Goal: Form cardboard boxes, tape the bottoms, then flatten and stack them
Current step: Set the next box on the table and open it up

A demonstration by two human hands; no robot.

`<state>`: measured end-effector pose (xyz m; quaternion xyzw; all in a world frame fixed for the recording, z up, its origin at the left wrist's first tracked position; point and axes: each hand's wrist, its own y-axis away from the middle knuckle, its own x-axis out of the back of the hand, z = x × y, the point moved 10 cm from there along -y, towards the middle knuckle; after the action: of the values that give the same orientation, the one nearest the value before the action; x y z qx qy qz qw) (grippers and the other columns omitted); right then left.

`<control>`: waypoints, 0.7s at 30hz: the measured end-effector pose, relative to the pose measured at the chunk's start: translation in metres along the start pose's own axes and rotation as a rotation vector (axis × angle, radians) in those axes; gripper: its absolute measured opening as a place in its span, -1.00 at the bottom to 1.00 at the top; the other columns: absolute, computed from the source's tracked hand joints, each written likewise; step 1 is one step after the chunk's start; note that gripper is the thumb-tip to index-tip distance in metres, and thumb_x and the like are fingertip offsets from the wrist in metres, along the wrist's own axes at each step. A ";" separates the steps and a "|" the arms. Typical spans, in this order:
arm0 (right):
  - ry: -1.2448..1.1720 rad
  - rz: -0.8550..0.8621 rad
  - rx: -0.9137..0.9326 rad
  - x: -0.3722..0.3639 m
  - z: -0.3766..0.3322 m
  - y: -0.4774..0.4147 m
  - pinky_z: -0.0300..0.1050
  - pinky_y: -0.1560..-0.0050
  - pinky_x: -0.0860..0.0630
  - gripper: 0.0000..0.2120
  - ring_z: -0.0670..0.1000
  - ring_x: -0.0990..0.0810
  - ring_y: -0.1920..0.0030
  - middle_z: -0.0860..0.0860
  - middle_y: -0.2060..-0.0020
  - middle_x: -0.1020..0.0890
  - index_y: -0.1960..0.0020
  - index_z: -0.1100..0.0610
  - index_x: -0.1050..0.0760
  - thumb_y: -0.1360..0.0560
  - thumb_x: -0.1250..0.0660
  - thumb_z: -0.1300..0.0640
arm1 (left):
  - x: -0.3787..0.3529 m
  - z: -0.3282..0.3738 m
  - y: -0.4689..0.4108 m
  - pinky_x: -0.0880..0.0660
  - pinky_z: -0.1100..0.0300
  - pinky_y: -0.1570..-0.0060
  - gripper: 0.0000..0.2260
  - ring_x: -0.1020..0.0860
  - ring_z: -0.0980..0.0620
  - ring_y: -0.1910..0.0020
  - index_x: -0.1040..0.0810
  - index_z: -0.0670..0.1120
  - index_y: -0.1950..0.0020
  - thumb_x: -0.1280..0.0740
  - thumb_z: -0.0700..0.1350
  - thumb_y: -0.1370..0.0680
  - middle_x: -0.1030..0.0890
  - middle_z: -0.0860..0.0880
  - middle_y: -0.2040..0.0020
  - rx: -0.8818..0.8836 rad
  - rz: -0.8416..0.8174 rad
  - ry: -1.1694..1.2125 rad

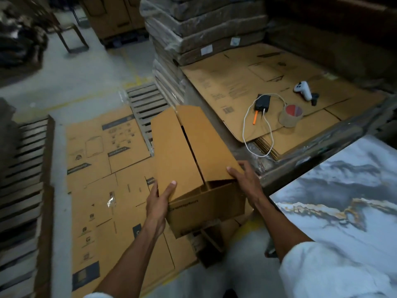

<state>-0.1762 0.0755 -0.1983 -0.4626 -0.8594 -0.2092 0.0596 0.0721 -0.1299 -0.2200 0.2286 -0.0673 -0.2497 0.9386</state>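
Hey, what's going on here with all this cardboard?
A person is putting together a cardboard box, holding it with both hands. The left hand holds the left flap and the right hand the right flap. The two flaps are folded over but a gap shows between them, with no tape visible on the seam. The tape roll sits untouched on a stack of flat cardboard to the right, and more flattened boxes lie on the floor.
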 end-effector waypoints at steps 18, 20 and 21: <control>-0.212 0.879 0.130 0.257 -0.019 0.311 0.06 -0.10 -0.51 -0.65 0.01 -0.60 -0.12 -0.06 -0.14 -0.63 -0.16 -0.12 -0.48 -0.50 -0.38 -0.28 | -0.219 0.114 0.203 -0.55 -0.12 -0.27 -0.42 -0.64 0.01 -0.20 -0.53 0.12 -0.40 -0.54 0.21 -0.42 -0.68 0.09 -0.21 -0.389 -0.867 -0.150; -0.249 0.997 0.076 0.289 0.016 0.368 0.09 -0.13 -0.52 -0.69 0.03 -0.62 -0.11 -0.08 -0.10 -0.65 -0.10 -0.16 -0.48 -0.47 -0.40 -0.30 | -0.261 0.090 0.253 -0.55 -0.11 -0.27 -0.47 -0.66 0.01 -0.17 -0.53 0.06 -0.40 -0.53 0.12 -0.46 -0.69 0.06 -0.18 -0.377 -1.002 -0.188; -0.266 1.048 0.046 0.303 0.036 0.393 0.11 -0.13 -0.53 -0.68 0.05 -0.62 -0.10 -0.08 -0.08 -0.66 -0.07 -0.17 -0.47 -0.45 -0.39 -0.32 | -0.280 0.076 0.278 -0.55 -0.11 -0.28 -0.45 -0.65 0.01 -0.17 -0.53 0.05 -0.41 -0.54 0.12 -0.46 -0.69 0.06 -0.19 -0.362 -1.064 -0.217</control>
<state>-0.0212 0.5143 -0.0212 -0.8505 -0.5179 -0.0719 0.0567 -0.0670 0.1944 -0.0278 0.0398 0.0050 -0.7174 0.6955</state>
